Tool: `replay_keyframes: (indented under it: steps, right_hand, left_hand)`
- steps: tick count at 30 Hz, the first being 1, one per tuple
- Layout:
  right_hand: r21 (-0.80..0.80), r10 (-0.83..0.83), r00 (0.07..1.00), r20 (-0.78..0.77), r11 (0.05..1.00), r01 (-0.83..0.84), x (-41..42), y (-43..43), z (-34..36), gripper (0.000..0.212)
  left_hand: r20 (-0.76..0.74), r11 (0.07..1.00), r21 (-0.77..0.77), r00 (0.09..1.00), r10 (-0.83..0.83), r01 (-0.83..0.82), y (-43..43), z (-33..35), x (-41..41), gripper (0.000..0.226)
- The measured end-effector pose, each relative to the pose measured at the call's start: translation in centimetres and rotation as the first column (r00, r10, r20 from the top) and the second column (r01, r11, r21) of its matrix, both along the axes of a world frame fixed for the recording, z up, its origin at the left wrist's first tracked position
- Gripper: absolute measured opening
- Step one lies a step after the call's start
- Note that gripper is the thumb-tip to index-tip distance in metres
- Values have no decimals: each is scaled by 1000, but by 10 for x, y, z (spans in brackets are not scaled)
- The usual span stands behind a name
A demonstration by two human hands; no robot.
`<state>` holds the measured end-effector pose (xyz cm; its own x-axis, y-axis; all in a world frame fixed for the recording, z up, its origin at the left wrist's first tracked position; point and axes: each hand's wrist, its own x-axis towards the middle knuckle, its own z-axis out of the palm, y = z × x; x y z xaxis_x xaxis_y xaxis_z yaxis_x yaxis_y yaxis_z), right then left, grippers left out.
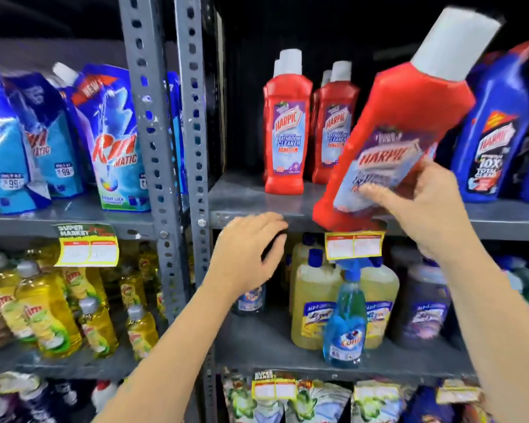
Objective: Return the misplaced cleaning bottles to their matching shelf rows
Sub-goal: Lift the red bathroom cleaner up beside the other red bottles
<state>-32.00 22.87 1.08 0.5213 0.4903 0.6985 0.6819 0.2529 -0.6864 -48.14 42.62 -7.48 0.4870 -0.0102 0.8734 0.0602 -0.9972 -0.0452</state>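
My right hand (pixel 422 206) grips a red Harpic bathroom cleaner bottle (pixel 400 117) with a white cap, tilted to the right in front of the upper shelf (pixel 257 199). Its base hangs at the shelf's front edge. Behind it on that shelf stand matching red Harpic bottles (pixel 287 129) in two short rows. My left hand (pixel 248 248) hovers empty, fingers spread, just below the shelf edge, left of the held bottle. A blue spray bottle (pixel 345 319) stands at the front of the lower shelf among yellow Lizol bottles (pixel 315 303).
Blue Harpic bottles (pixel 495 129) stand at the right of the upper shelf. Grey perforated uprights (pixel 165 148) split the racks. Left rack holds Rin pouches (pixel 110 141) above and yellow dish-liquid bottles (pixel 46 309) below. A dark Lizol bottle (pixel 422 300) sits lower right. Yellow price tags (pixel 353 245) hang from shelf edges.
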Motion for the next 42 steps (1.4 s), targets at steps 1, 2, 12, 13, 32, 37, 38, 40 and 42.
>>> replay_keyframes:
  steps: [1, 2, 12, 13, 32, 37, 38, 40, 42]
  right_hand:
    - [13, 0, 1000, -4, 1000, 0, 7, 6, 9, 37]
    - [6, 4, 1000, -13, 1000, -4, 14, 13, 15, 37]
    - [-285, -22, 999, -48, 959, 8, 48, 61, 40, 42]
    - [-307, -34, 997, -62, 952, 14, 49, 63, 41, 43]
    - [-431, -237, 971, 29, 874, 226, 80, 90, 13, 85]
    - [-462, -213, 977, -28, 869, 177, 101, 104, 14, 88]
    - [-464, -197, 980, -40, 872, 157, 105, 106, 14, 91]
    - [-471, -148, 986, -72, 877, 98, 111, 108, 14, 94]
    - [-469, -73, 991, -114, 883, 11, 115, 108, 12, 94]
  left_hand:
    - [10, 1000, 24, 1000, 12, -12, 2, 5, 3, 31]
    - [-9, 998, 43, 999, 44, -43, 4, 7, 7, 33]
    - [-189, 984, 102, 968, 163, -145, 23, -5, 17, 52]
    - [-181, 984, 101, 970, 165, -148, 22, -5, 17, 52]
    - [-109, 988, 72, 984, 143, -135, 21, -11, 23, 53]
    - [-109, 988, 67, 984, 144, -137, 20, -11, 23, 54]
    - [-108, 988, 65, 984, 144, -137, 20, -11, 23, 54]
    - [-105, 988, 64, 984, 146, -140, 19, -12, 24, 54]
    - [-101, 988, 64, 984, 150, -144, 19, -12, 24, 53]
